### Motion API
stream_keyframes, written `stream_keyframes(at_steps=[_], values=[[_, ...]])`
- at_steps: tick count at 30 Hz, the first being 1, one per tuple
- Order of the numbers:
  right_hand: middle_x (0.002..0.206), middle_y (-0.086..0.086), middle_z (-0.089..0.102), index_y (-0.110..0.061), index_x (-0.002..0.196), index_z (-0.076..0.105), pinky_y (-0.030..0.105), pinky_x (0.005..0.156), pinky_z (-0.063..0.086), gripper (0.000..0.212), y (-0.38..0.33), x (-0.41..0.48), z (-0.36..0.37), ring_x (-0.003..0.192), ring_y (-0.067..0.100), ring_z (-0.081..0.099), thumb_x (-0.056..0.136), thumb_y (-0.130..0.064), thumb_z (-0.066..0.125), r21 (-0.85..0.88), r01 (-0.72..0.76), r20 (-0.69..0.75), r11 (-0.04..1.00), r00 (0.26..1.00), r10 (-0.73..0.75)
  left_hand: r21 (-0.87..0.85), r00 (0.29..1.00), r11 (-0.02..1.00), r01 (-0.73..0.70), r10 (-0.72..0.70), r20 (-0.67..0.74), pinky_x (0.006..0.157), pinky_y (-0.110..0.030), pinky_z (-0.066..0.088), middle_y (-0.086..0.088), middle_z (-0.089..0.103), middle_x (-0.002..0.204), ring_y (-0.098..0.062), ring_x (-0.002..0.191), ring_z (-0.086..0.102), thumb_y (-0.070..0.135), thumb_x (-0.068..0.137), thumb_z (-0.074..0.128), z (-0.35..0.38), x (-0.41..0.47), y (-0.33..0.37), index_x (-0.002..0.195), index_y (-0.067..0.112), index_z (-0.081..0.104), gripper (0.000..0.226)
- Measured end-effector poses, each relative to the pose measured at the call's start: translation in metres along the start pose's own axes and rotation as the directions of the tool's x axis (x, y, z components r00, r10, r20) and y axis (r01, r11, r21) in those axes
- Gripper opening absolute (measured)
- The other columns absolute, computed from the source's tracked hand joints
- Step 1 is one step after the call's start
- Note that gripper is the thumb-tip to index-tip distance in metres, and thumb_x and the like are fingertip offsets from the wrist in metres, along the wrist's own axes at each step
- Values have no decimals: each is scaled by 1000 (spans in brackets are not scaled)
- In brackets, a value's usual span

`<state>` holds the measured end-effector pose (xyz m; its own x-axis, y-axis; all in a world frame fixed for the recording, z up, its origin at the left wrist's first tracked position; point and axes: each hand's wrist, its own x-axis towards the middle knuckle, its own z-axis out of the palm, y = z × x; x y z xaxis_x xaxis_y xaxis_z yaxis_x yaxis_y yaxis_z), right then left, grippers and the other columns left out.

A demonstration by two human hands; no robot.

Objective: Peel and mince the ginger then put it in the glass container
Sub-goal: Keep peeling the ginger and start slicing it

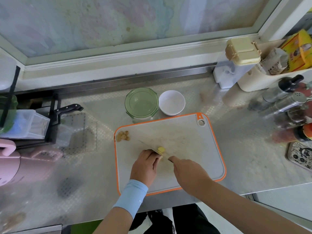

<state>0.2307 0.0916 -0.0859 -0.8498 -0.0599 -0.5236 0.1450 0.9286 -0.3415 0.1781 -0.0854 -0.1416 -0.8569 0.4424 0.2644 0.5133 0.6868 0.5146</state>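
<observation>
A small yellow peeled piece of ginger [160, 149] lies on the white cutting board with an orange rim [194, 141]. My left hand [146, 164] holds the ginger down with curled fingertips. My right hand [187, 171] grips the handle of a knife [148, 146], whose thin blade crosses the ginger and points up-left. A pile of brown ginger peels [123, 135] sits at the board's far left corner. The glass container with a green lid [141, 103] stands behind the board.
A white bowl [171, 102] stands beside the container. A black-handled knife [69, 108] rests on a rack at the left, near a pink appliance [25, 164]. Shakers and bottles [287, 102] crowd the right side. A beige bin [263, 76] stands at the back right.
</observation>
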Motion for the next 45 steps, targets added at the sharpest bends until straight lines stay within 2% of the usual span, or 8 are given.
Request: stream_keyframes(at_steps=[4, 10, 17, 23, 26, 29, 38, 45], values=[[81, 3, 62, -28, 133, 42, 41, 65, 54, 42, 4, -1, 0, 72, 24, 60, 97, -7, 43, 30, -8, -3, 1000, 1000, 8, -33, 999, 999, 38, -37, 23, 65, -20, 46, 4, 65, 90, -15, 86, 53, 8, 80, 75, -1, 3, -2, 87, 19, 71, 14], [77, 2, 61, -28, 131, 42, 41, 62, 53, 41, 6, 2, 2, 68, 23, 59, 96, -6, 43, 35, 10, 7, 999, 1000, -11, -41, 998, 998, 57, -56, 29, 61, -22, 49, 5, 66, 89, -13, 85, 53, 5, 76, 79, -2, 4, -1, 85, 19, 71, 18], [71, 1, 50, -33, 142, 32, 39, 57, 46, 48, -13, 33, 1, 63, 26, 51, 98, -13, 34, 65, 14, 7, 998, 1000, -14, -31, 996, 997, 72, -71, 46, 60, -27, 53, 6, 63, 91, -14, 87, 55, 14, 86, 67, 0, 1, -2, 90, 20, 71, 9], [70, 2, 51, -18, 104, 38, 37, 51, 37, 8, -19, 46, 0, 63, 27, 54, 100, -19, 31, 135, 10, 10, 991, 1000, -11, -32, 994, 995, 96, -94, 56, 61, -27, 53, 7, 64, 92, -16, 87, 55, 10, 83, 75, 0, 0, -1, 92, 20, 72, 14], [70, 3, 52, -19, 92, 30, 35, 48, 34, 9, -20, 43, 0, 58, 23, 50, 101, -21, 32, 154, -9, 12, 988, 1000, 8, -24, 997, 998, 60, -59, 40, 62, -25, 52, 6, 63, 92, -15, 87, 53, 14, 88, 67, 1, -1, -1, 92, 18, 73, 9], [69, 3, 50, -18, 91, 29, 33, 46, 28, 11, -21, 37, -3, 55, 20, 46, 101, -21, 33, 194, -45, 9, 980, 999, 44, -23, 999, 998, 50, -50, 20, 62, -24, 49, 5, 62, 91, -14, 86, 52, 21, 92, 56, 2, -3, -1, 91, 17, 73, 17], [65, 0, 50, -21, 90, 29, 36, 48, 36, 13, -17, 5, -4, 52, 23, 45, 102, -19, 32, 101, -70, -4, 992, 997, 71, -15, 998, 998, 53, -54, -17, 72, -18, 45, 3, 65, 90, -15, 88, 55, 13, 85, 68, 1, -3, 0, 87, 17, 73, 6], [64, -1, 50, -22, 91, 30, 39, 49, 41, 12, -12, 1, -2, 52, 21, 46, 102, -18, 33, 107, -71, -2, 992, 997, 72, -13, 998, 998, 58, -58, -7, 72, -18, 46, 2, 66, 90, -15, 88, 56, 6, 78, 79, 0, -4, 1, 88, 16, 73, 16]])
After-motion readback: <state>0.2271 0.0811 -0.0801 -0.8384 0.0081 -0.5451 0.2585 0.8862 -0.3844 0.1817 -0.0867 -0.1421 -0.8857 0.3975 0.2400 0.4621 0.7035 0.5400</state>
